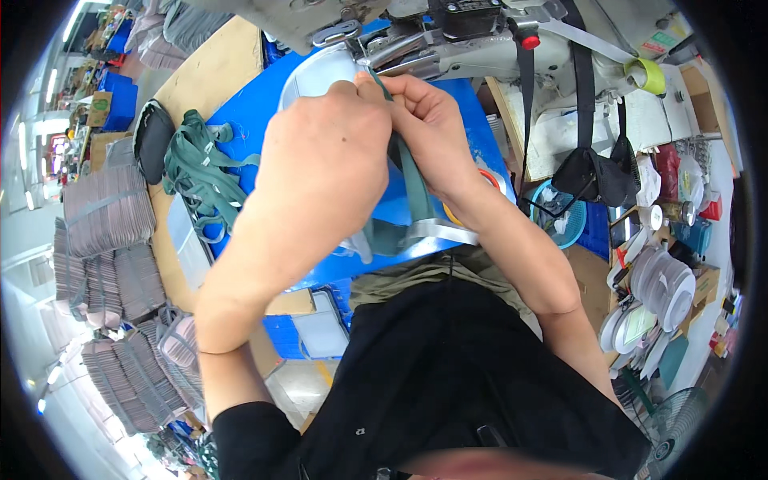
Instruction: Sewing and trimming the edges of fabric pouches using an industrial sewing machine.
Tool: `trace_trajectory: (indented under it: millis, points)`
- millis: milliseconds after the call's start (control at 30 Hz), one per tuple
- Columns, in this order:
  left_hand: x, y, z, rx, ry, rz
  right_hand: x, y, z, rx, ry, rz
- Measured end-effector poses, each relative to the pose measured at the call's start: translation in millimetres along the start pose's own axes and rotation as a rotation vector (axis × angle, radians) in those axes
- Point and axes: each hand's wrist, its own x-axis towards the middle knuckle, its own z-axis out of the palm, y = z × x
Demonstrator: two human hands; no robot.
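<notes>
A dark green strap (414, 188) runs from between my fingers down toward my lap, bending at a curved metal piece (442, 230) by the near edge of the blue work surface (472, 100). My left hand (328, 152) is closed, its fingertips at the strap's upper end and mostly hidden behind the knuckles. Pinching the same strap from the right is my right hand (428, 128), thumb and fingers pressed together. Both hands meet just below the metal parts of a sewing machine (512, 60). A pale rounded plate (312, 76) lies behind my left hand.
Left of my forearm lies a heap of green straps (196, 164), beside a black pouch (154, 140). Bundled stacks of grey-brown pieces (108, 208) stand farther left. Black straps (586, 104) hang at the right, above a blue basket (570, 220). An orange-ringed object (490, 178) sits by my right wrist.
</notes>
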Motion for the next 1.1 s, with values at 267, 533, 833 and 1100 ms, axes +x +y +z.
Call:
trace_trajectory:
  millis: [267, 533, 833, 1100]
  points:
    - [5, 10, 18, -0.346, 0.091, -0.309, -12, 7, -10, -0.062, -0.030, -0.053]
    - [-71, 43, 99, -0.522, 0.430, -0.219, -65, 1, -11, 0.077, 0.249, 0.113]
    - [-79, 33, 105, -0.670, 0.776, -0.150, -25, 3, -12, -0.497, 0.366, -0.089]
    - [-74, 16, 69, -0.333, 0.652, 0.009, -58, -16, -33, -0.733, 0.133, -0.245]
